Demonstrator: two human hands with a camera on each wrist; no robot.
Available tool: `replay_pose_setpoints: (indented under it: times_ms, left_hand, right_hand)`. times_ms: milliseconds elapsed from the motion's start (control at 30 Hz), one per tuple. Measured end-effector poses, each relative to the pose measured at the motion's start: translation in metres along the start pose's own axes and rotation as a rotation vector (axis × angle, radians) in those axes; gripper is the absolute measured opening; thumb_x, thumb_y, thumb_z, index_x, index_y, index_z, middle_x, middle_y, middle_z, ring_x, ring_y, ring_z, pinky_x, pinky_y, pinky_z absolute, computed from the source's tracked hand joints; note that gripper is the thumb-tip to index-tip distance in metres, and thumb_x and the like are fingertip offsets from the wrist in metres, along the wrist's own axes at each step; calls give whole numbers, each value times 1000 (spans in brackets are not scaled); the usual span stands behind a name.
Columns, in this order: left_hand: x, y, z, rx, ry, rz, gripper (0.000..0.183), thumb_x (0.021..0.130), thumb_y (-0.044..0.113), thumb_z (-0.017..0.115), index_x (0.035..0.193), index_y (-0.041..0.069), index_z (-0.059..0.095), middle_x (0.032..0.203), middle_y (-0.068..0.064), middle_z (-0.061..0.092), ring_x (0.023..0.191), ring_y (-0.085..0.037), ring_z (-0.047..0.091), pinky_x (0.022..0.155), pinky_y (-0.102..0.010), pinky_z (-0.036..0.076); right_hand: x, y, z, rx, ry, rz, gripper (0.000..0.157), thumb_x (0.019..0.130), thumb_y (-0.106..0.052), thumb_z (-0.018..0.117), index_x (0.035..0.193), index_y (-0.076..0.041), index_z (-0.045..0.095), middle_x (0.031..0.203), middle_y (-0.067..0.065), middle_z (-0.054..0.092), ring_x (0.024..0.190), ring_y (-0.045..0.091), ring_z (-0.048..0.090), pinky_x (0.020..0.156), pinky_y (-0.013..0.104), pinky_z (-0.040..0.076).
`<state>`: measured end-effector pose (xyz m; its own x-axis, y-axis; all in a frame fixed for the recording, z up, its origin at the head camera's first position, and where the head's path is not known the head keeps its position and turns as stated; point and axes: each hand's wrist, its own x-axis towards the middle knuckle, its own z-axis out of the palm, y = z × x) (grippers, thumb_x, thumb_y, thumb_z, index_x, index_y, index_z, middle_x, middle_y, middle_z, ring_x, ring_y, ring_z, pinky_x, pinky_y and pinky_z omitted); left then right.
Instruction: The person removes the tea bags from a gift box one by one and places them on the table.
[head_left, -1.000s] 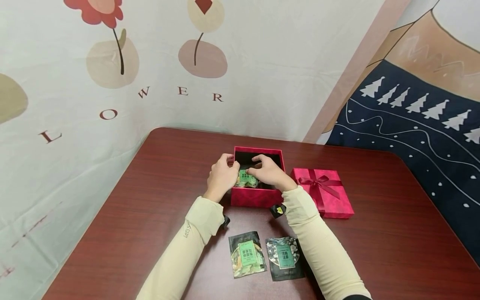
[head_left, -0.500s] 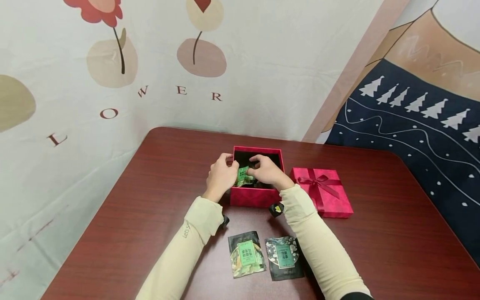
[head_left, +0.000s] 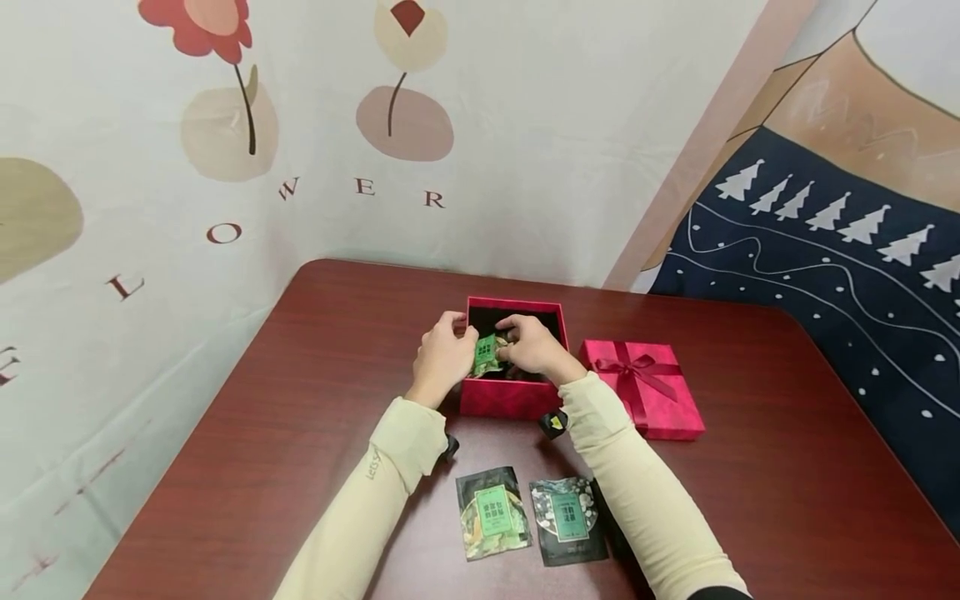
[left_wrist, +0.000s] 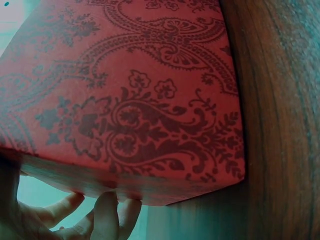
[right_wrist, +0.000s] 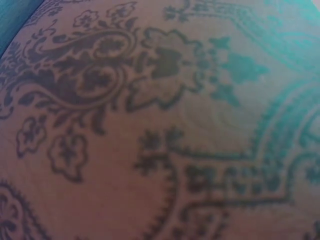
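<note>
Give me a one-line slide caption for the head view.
Left hand grips an open red gift box; right hand at a green-labelled sachet inside, bow-topped lid alongside.

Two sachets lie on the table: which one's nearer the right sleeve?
The darker sachet with the teal label, beside the right sleeve; the green-labelled sachet lies farther left.

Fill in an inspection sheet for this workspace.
Surface: reddish-brown wood-grain table.
Job's things: open red box with a green-labelled packet inside; ribboned lid to its right; left packet and right packet in front.
Clutter: dark shape beside the right sleeve, too hidden to identify.
Left grip: holds the box's left wall.
Right grip: reaching inside at the packet; whether it pinches it is unclear.
Cables: nothing seen.
Surroundings: pale flower-print backdrop; navy tree-print backdrop.
</note>
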<state>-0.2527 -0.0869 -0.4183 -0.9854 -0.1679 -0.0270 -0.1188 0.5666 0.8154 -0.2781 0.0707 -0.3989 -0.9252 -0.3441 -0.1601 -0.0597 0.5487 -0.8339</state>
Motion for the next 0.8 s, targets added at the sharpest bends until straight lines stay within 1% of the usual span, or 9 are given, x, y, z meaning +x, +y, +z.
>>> replay_pose_setpoints:
  times_ms: [133,233,400,467,633,700,800]
  left_hand:
    - [-2,2,0,0,-8,-6,42,98,37,51,137,21,55,125,2,65,113,-31,60,89,-53,46]
    - [-2,3,0,-1,-10,-6,43,98,37,51,137,20,54,125,2,64,114,-31,60,89,-53,46]
    - [-2,3,0,2,-7,-9,42,98,36,50,137,21,54,126,2,64,114,-31,60,89,-54,46]
    - [-2,3,0,6,-8,-11,43,98,37,50,137,21,54,126,2,64,114,-31,60,89,-54,46]
    - [-2,2,0,11,1,-13,42,97,37,51,136,22,55,126,1,64,113,-33,61,89,-55,46]
    - [-1,1,0,12,6,-10,42,97,37,51,136,22,55,126,1,65,113,-33,61,88,-55,46]
    - [-1,1,0,9,8,-10,42,97,36,50,137,22,55,126,2,64,113,-33,61,88,-55,46]
  right_hand:
    - [-2,1,-1,45,19,16,49,88,5,62,136,5,51,115,24,61,57,19,63,59,35,57]
    - [-4,0,-2,54,36,7,49,88,6,61,136,5,51,122,27,58,56,18,62,58,34,57]
    - [-8,-3,-6,66,43,2,50,88,7,60,137,5,50,126,29,55,60,18,64,60,35,58]
    - [-10,-5,-8,71,42,6,50,89,6,59,138,6,49,128,29,54,62,21,65,62,36,59]
    - [-16,-9,-13,76,43,8,50,91,3,60,139,4,47,137,29,48,76,39,70,69,41,59]
    - [-18,-11,-15,73,47,6,50,92,2,61,140,3,48,139,29,47,81,42,70,70,42,59]
    - [-22,-12,-19,62,51,1,50,92,1,62,140,2,48,139,28,47,80,40,70,69,40,59]
